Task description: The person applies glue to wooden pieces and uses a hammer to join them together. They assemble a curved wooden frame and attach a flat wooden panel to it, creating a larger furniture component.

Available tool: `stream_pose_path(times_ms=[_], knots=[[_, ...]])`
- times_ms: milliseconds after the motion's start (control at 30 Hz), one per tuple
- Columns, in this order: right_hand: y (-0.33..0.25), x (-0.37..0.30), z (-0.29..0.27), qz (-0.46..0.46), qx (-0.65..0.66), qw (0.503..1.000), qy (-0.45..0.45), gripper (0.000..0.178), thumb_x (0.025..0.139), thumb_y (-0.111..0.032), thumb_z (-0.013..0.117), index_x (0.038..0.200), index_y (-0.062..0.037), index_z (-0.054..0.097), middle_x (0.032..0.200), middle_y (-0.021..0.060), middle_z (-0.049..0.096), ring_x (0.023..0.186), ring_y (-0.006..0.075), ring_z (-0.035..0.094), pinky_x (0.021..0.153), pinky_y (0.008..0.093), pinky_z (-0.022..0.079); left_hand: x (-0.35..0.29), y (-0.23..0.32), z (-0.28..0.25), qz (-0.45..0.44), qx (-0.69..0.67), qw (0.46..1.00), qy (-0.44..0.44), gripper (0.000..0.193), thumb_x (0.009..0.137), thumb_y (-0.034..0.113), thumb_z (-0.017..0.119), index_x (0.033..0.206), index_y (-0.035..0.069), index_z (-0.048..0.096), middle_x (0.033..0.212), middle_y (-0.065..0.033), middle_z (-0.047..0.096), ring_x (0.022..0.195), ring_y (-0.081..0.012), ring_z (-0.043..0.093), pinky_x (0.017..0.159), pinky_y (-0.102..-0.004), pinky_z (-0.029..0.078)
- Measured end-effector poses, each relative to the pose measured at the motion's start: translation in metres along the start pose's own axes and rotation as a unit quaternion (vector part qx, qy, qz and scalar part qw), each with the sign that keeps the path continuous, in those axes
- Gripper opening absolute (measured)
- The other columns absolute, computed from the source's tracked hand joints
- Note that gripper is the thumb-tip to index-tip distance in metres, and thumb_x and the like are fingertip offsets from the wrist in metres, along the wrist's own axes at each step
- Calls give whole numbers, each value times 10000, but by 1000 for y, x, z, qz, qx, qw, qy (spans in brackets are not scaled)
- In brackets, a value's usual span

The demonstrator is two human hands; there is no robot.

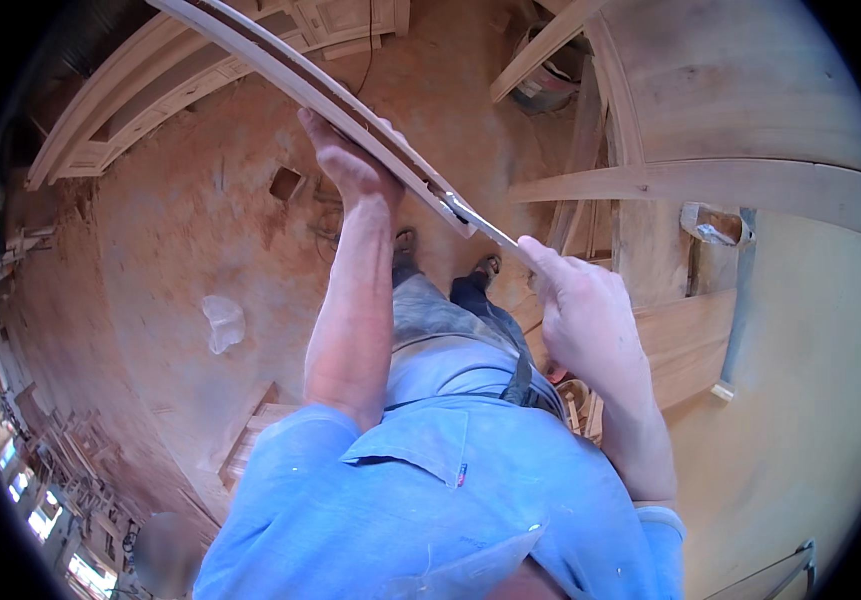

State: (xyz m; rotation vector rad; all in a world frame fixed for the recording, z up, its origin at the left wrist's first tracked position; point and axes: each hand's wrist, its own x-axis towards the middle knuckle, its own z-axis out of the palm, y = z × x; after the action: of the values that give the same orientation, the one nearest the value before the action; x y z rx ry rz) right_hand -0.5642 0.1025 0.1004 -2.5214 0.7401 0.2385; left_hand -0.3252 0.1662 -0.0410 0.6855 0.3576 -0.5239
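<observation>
A long pale wooden strip [280,82], with a groove running along it, slants from the upper left toward the middle of the head view. From below, my left hand [355,168] grips this strip around its lower half, with some fingers hidden behind it. My right hand [585,305] is closed on a slim pale tool [493,235], its index finger stretched along it. A dark metal part [456,208] of that tool meets the groove near the strip's lower end. I cannot make out the tool's exact kind.
Carved wooden furniture parts [165,95] lie at the upper left. On the right, a wooden frame and panel [740,85] stand close to my right arm. A bucket [547,85] sits beyond it. A clear plastic bag [223,323] lies on the dusty floor [160,260].
</observation>
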Motion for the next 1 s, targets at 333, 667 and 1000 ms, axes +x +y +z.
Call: stream_pose_path(times_ms=[333,667,1000], knots=[[14,-42,-13,47,179,978,91,486,856,50,586,1304,-119,670,780,131,601,684,314,622,619,425,481,8,14,-9,24,8,999,43,623,939,731,444,957,111,500,577,-68,444,438,-196,402,420,-333,369],[6,-34,-25,30,110,993,-15,429,898,11,573,1287,-138,674,788,131,556,713,323,586,636,435,466,10,8,-23,54,-39,996,-66,588,953,678,475,950,119,657,615,-92,627,464,-233,583,466,-371,509],[1,-1,-3,23,142,989,-20,420,899,-5,540,1291,-98,655,804,156,590,750,355,604,682,451,477,33,6,-44,65,-117,942,-306,545,995,537,400,1178,113,687,818,-157,703,643,-315,678,632,-435,564]])
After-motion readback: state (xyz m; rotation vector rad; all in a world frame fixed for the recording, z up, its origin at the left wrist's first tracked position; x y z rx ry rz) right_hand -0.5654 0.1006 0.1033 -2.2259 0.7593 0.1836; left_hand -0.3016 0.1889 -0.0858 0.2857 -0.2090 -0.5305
